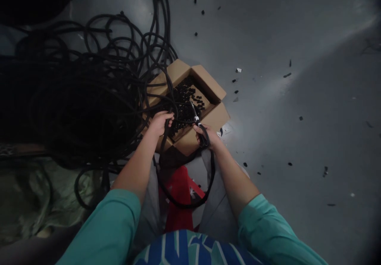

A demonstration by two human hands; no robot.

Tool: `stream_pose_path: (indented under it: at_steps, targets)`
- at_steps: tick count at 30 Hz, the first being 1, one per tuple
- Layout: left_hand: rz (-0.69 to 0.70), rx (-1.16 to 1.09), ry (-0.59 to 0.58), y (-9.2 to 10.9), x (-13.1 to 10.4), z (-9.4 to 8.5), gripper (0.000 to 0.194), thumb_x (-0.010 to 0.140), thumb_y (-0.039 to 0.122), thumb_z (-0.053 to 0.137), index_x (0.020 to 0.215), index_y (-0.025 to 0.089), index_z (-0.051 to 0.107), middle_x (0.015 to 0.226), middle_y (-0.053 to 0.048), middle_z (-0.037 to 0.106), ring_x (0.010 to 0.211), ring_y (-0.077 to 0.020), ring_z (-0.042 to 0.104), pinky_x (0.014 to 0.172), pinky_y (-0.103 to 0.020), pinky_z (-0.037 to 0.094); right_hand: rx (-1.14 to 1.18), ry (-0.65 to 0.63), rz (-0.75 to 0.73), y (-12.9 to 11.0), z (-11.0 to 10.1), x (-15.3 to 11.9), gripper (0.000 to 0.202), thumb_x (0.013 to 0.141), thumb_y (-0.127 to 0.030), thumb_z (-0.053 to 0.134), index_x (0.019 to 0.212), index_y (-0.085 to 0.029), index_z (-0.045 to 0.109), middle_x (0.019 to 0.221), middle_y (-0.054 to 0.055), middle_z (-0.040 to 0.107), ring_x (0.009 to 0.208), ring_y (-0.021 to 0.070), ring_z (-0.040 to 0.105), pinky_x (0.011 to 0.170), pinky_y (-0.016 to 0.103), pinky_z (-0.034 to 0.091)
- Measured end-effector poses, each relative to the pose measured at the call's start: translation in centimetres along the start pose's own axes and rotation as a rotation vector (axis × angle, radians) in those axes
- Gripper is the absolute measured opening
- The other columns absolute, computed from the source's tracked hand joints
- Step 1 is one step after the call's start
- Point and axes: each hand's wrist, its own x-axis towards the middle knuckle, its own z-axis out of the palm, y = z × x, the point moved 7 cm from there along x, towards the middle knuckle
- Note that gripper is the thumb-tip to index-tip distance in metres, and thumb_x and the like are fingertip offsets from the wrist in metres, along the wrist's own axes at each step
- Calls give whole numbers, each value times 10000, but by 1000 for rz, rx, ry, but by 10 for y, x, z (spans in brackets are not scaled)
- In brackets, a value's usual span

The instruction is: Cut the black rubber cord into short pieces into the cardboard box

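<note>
An open cardboard box (208,83) sits ahead of my knees, with many small black cut pieces (186,94) inside. My left hand (162,122) is closed around a black hose (165,138) at the box's left side. Over the near right part of the box, my right hand (205,135) grips black-handled scissors (197,121), their blades pointing up and left above the pieces. A loop of the black hose hangs below both hands, in front of my legs.
A large tangle of black hose (113,54) fills the left side and reaches the box. Small black scraps (236,92) are scattered over the grey floor (268,118). Something red (180,193) lies between my legs. Greenish cloth or sacking (24,197) is at the lower left.
</note>
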Motion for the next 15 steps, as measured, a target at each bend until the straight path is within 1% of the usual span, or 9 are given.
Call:
stream_pose_path:
  at_steps: [2, 4, 6, 7, 9, 11, 13, 15]
  targets:
    - [-31, 52, -45, -6, -4, 10, 147, 606, 185, 633, 679, 101, 537, 506, 18, 493, 365, -37, 406, 337, -152, 264, -52, -4, -2, 2, 3, 1, 442, 583, -513, 654, 826, -167, 524, 439, -57, 487, 343, 82, 438, 334, 194, 352]
    - [-49, 111, -123, -14, -9, 24, 199, 631, 273, 639, 647, 105, 532, 504, 9, 495, 345, -37, 392, 323, -162, 245, -159, -28, -43, 2, 9, 3, 442, 580, -503, 660, 833, -162, 537, 475, -51, 493, 390, 88, 462, 389, 214, 398]
    - [-35, 184, -182, -21, -14, 37, 266, 642, 350, 637, 615, 111, 524, 491, 12, 482, 325, -32, 369, 313, -169, 228, -349, -33, -123, 0, 15, 4, 448, 560, -456, 690, 867, -157, 559, 558, -31, 532, 490, 106, 512, 487, 240, 441]
    - [-20, 230, -187, -23, -16, 41, 277, 633, 358, 646, 603, 115, 517, 472, 21, 465, 314, -29, 352, 308, -170, 214, -464, -21, -171, -2, 17, 5, 460, 550, -428, 705, 896, -157, 569, 621, -13, 562, 561, 123, 539, 549, 258, 453]
    - [5, 328, -140, -26, -18, 42, 262, 598, 319, 677, 589, 124, 503, 427, 45, 425, 292, -24, 317, 300, -173, 181, -684, 9, -251, -4, 20, 5, 515, 546, -383, 718, 987, -159, 572, 760, 33, 611, 701, 166, 568, 661, 299, 449]
    - [12, 402, -75, -28, -18, 38, 231, 576, 264, 684, 585, 132, 494, 399, 55, 414, 281, -29, 311, 297, -177, 168, -814, 6, -296, -2, 23, 5, 587, 570, -356, 708, 1096, -158, 539, 862, 75, 628, 793, 204, 571, 725, 333, 432]
    - [22, 433, -24, -26, -17, 33, 181, 580, 213, 654, 578, 138, 489, 386, 51, 426, 278, -40, 332, 300, -181, 176, -827, -28, -318, 0, 26, 5, 612, 601, -334, 686, 1160, -163, 504, 926, 94, 628, 851, 219, 569, 761, 347, 420]
    - [17, 392, 5, -24, -13, 28, 125, 587, 155, 599, 566, 146, 476, 364, 53, 420, 275, -48, 346, 305, -182, 184, -737, -62, -341, 0, 27, 5, 580, 609, -309, 675, 1149, -173, 513, 972, 85, 622, 898, 209, 561, 806, 343, 409]
